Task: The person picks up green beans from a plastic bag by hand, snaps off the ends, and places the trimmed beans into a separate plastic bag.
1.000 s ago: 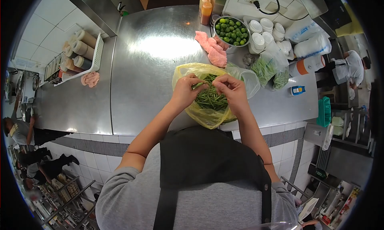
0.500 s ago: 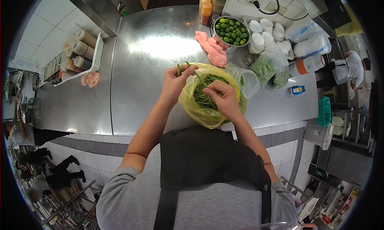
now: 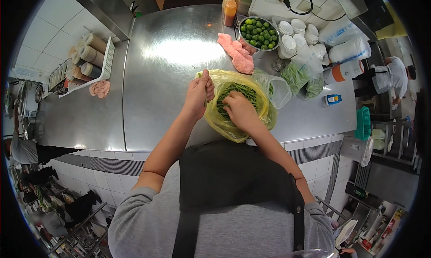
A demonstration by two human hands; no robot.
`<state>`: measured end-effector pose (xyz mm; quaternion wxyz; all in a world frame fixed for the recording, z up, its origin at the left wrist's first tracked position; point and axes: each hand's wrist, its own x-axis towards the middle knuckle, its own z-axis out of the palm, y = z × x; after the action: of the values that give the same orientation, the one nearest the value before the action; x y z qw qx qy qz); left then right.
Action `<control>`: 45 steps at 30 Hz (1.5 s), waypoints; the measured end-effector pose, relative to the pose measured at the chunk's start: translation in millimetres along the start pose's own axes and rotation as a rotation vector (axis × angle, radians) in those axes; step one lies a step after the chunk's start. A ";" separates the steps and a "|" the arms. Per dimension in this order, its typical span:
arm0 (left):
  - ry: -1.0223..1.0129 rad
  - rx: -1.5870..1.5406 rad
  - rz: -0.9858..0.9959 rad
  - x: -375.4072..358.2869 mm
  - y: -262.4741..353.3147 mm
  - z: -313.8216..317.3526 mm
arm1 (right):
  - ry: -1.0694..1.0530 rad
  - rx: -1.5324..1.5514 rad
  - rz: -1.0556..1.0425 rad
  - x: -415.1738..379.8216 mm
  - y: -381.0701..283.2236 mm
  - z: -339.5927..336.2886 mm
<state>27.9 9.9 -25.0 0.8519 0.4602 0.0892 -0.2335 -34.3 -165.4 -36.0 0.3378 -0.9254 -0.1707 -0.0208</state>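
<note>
An open yellow plastic bag (image 3: 214,119) sits on the steel counter in front of me, with many thin green beans (image 3: 246,92) inside. My left hand (image 3: 200,96) is closed in a fist at the bag's left rim, thumb up. Bits of green bean show at its top and below the fist. Inside the bag's mouth, my right hand (image 3: 241,110) reaches down onto the beans with bent fingers. The fingertips are pressed together among the beans, and whether one is pinched there is hidden.
A pink cloth (image 3: 236,53) and a metal bowl (image 3: 246,46) of limes (image 3: 258,32) lie beyond the bag. Clear bags of greens (image 3: 295,76) and white cups (image 3: 288,43) are at the right. Squeeze bottles fill a white basket (image 3: 108,62) at left. Other people work farther off.
My right hand has gone from holding a long bean above the bag down into the beans. My left hand has closed into a fist; the bean tips above it no longer stick out as far.
</note>
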 end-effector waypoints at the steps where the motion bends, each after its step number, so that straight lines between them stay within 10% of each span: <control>1: -0.013 -0.031 0.017 0.0 -3.7 1.2 | 0.000 0.001 -0.001 0.3 2.2 3.4; 7: -0.001 0.028 0.043 -5.3 0.0 -0.3 | -0.017 0.109 0.099 6.3 2.3 -8.0; 17: -0.284 0.664 0.156 -8.1 -6.7 20.4 | 0.230 1.131 0.404 5.1 10.9 -48.5; 26: -0.225 0.700 0.131 -4.0 -12.2 16.7 | 0.555 0.210 0.050 6.0 -9.0 -44.2; 29: -0.128 0.436 -0.040 -16.7 4.9 24.5 | 0.266 0.111 0.189 2.8 1.8 -51.3; 35: -0.206 -0.030 -0.127 -10.4 10.2 7.1 | -0.091 0.682 0.275 -4.4 -5.0 -46.2; 45: -0.148 -0.139 -0.073 -6.7 6.3 9.6 | 0.165 0.572 0.332 -7.4 -19.0 -9.0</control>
<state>24.4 7.0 -12.5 0.8770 0.3779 0.0586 -0.2910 -46.8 -159.8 -18.4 0.5949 -0.8037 0.0115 0.0085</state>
